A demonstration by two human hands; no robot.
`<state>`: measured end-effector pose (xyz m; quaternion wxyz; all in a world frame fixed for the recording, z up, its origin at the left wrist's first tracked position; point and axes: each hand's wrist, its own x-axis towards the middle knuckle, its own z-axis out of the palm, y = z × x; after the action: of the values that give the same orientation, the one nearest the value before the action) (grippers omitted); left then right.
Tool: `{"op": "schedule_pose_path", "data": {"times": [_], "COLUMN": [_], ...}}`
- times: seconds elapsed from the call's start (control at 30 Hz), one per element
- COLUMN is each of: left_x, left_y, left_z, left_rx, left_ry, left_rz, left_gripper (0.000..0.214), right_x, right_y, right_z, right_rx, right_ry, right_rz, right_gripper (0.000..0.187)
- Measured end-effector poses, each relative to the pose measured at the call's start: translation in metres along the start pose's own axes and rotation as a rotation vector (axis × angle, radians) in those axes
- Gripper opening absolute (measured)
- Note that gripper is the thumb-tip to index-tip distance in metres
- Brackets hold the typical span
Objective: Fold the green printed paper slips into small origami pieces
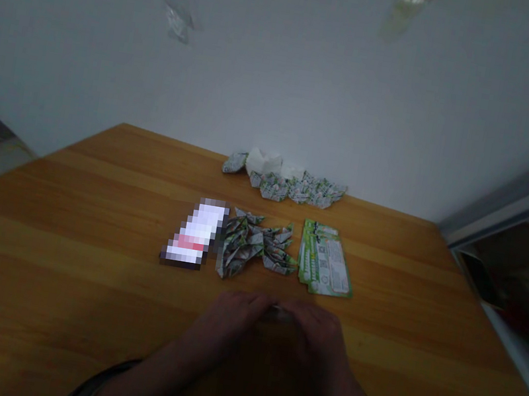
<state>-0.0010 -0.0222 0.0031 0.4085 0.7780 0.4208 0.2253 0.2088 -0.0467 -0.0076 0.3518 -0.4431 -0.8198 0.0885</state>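
Observation:
My left hand [227, 323] and my right hand [319, 340] rest together on the wooden table [61, 246] near its front edge. Their fingertips meet at the middle, fingers curled inward. What lies between them is hidden in the dim light. Just beyond the hands lies a pile of folded green-and-white paper pieces [257, 244]. To its right sits a small stack of flat green printed sheets [326, 266]. A blurred white and pink object [195, 232] lies to the left of the pile.
More folded paper pieces and some crumpled white paper [285, 180] lie at the table's far edge against the white wall. A window frame or glass door [525, 266] stands to the right of the table.

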Motion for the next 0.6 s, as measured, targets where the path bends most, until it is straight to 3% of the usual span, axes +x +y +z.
{"op": "schedule_pose_path", "data": {"times": [0.13, 0.23, 0.3, 0.4, 0.5, 0.6], "left_x": [-0.002, 0.003, 0.007, 0.013, 0.016, 0.016], "left_y": [0.002, 0.005, 0.005, 0.003, 0.002, 0.004], "left_z": [0.0, 0.0, -0.001, -0.004, -0.005, -0.003], "left_rx": [-0.058, -0.265, -0.41, -0.592, -0.776, -0.886], "left_ry": [0.014, 0.017, 0.159, 0.347, 0.204, 0.091], "left_rz": [0.02, 0.012, -0.059, -0.206, -0.277, -0.32], "left_gripper": [0.049, 0.042, 0.035, 0.035, 0.041, 0.041], "right_x": [0.003, 0.007, 0.01, 0.013, 0.014, 0.012], "right_y": [-0.003, -0.008, -0.01, -0.013, -0.015, -0.013], "right_z": [-0.002, -0.002, -0.001, 0.005, 0.009, 0.008], "right_rx": [0.233, 0.433, 0.63, 0.913, 0.991, 0.932], "right_ry": [-0.016, 0.115, 0.175, 0.144, 0.149, 0.157], "right_rz": [0.192, 0.428, 0.527, 0.602, 0.66, 0.661], "right_gripper": [0.047, 0.039, 0.043, 0.057, 0.057, 0.05]}}
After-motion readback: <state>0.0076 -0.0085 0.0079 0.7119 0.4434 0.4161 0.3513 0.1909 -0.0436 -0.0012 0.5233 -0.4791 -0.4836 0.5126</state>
